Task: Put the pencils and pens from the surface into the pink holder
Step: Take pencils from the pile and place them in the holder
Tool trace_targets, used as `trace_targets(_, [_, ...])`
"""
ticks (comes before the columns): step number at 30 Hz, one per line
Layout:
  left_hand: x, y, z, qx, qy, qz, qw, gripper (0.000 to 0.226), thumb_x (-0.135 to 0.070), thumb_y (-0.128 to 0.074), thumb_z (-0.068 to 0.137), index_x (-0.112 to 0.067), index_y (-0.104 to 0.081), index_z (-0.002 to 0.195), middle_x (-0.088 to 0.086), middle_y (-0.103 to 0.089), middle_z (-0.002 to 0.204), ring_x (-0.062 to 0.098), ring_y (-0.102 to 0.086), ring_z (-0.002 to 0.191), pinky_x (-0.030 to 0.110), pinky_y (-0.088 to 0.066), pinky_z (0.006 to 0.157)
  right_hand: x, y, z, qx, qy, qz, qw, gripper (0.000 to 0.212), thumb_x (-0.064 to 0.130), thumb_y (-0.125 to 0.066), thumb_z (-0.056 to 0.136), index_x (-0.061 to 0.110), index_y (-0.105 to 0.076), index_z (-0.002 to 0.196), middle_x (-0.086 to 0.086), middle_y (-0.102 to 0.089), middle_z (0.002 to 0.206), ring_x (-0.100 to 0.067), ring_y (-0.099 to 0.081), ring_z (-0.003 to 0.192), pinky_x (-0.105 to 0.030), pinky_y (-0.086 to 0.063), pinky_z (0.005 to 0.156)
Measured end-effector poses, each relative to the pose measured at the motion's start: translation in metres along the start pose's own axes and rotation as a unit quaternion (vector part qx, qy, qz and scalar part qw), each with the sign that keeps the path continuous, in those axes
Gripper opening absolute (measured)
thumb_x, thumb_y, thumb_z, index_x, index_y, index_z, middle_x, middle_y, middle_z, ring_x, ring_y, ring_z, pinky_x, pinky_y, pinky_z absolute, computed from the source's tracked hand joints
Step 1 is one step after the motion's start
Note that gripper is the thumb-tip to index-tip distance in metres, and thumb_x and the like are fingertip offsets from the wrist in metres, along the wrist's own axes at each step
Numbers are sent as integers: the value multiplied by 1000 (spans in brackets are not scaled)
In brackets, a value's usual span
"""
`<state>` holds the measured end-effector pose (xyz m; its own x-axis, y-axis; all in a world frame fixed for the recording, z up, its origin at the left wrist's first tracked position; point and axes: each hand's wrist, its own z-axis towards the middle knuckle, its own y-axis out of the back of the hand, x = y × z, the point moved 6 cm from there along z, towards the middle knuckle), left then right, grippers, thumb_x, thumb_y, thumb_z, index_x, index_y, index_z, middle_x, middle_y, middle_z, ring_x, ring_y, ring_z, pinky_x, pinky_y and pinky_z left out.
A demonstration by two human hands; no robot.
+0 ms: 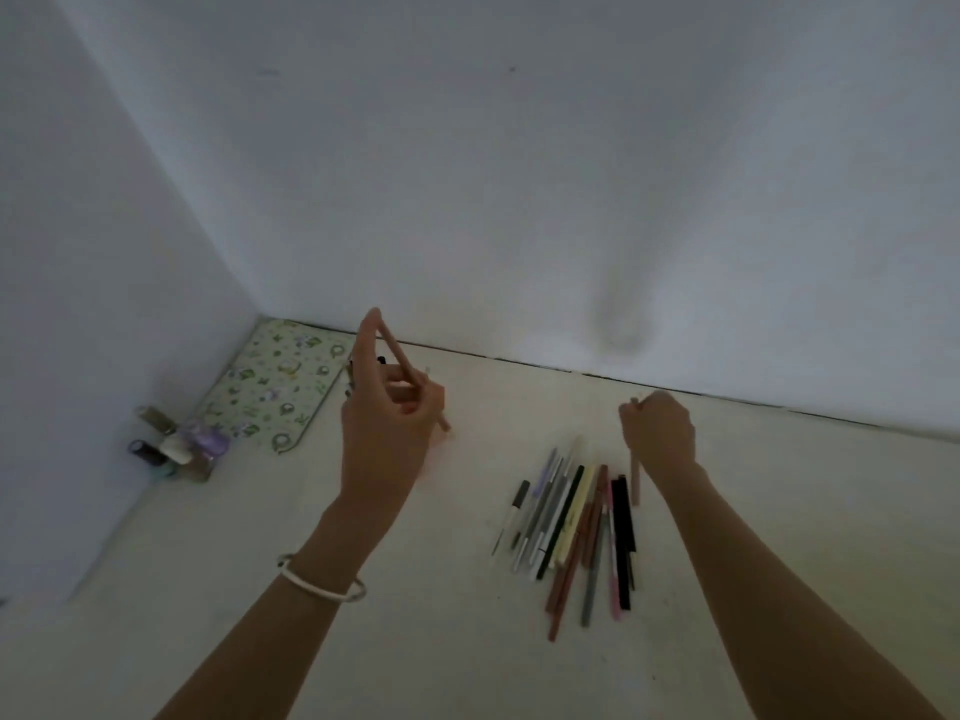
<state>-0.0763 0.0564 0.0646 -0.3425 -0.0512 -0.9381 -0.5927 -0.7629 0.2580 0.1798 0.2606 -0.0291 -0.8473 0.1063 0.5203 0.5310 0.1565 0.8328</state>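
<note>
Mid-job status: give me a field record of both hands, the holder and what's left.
left hand: grips pink pencil at the holder
holder: pink, mostly hidden behind left hand
right hand: grips second pencil, hanging down
pile: pens and pencils lying on the surface
corner: pouch, bottles

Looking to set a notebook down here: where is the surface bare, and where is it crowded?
Bare: the wide stretch between the left forearm and the pen pile; the strip right of the right forearm up to the wall; the near-left area in front of the small bottles. Crowded: the back-left corner with bottles and floral case, and the pen pile.
</note>
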Motion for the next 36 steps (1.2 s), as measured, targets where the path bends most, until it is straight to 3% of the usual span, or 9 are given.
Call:
trace_targets(4, [4,42,23,-93,-46,54,993,81,-7,-66,86,-41,-23,146,-6,-67,91,2,-70,71,16,-57,64,85,36,-8,-12,96,189,977,17,19,-52,95,4,-59,97,-9,-63,80,-19,-58,65,-23,-37,51])
trace_targets(7, [12,49,30,-97,-61,91,989,75,-12,-63,90,-42,-23,145,-6,-64,98,6,-69,76,20,-57,67,139,45,-38,17,146,367,918,24,12,-52,96,10,-52,120,-11,-65,87,-15,-62,66,-23,-50,59])
trace_targets(13, [29,39,29,-61,-111,195,973,62,-15,-57,96,-36,-26,145,-3,-65,103,11,-66,83,28,-54,72,185,38,-88,0,193,468,862,18,6,-54,94,16,-54,109,-1,-65,79,-18,-67,70,-32,-58,71])
trace_targets(17, [35,36,27,-49,-186,307,932,31,-12,-60,92,-12,-60,124,7,-68,104,25,-64,98,38,-48,85,185,22,-102,-17,200,494,846,19,6,-55,93,15,-54,110,-1,-66,80,-24,-68,77,-32,-58,73])
trace_targets(19, [39,39,23,-70,-200,373,903,24,-21,-56,93,-11,-73,106,9,-68,116,32,-60,114,45,-46,93,183,14,-107,-31,204,494,845,20,6,-55,93,18,-53,110,-5,-67,84,-25,-68,78,-24,-56,70])
trace_targets(23, [39,62,23,-110,-161,319,927,45,-30,-41,98,-9,-54,136,14,-48,143,32,-43,133,45,-34,109,188,-7,-122,-33,260,457,850,22,10,-54,95,27,-52,109,2,-65,91,-21,-67,82,-34,-58,76])
trace_targets(28, [29,96,31,-172,-149,221,948,43,-15,-42,95,0,-45,135,19,-49,133,35,-48,122,53,-41,100,199,-41,-137,-27,342,362,867,23,11,-52,97,25,-49,115,10,-61,97,-13,-64,91,-31,-54,82])
trace_targets(32, [23,107,33,-175,-149,183,956,39,-5,-45,93,0,-45,132,15,-49,126,26,-54,108,44,-48,92,201,-69,-138,16,358,281,890,20,18,-51,97,32,-51,111,17,-60,96,-1,-60,89,-18,-51,77])
trace_targets(36, [20,100,28,-159,-140,165,963,40,-9,-42,90,-8,-46,129,4,-48,120,14,-53,101,29,-47,88,205,-88,-149,7,457,112,883,29,2,-55,90,12,-68,114,-7,-61,119,-23,-61,101,-39,-53,89])
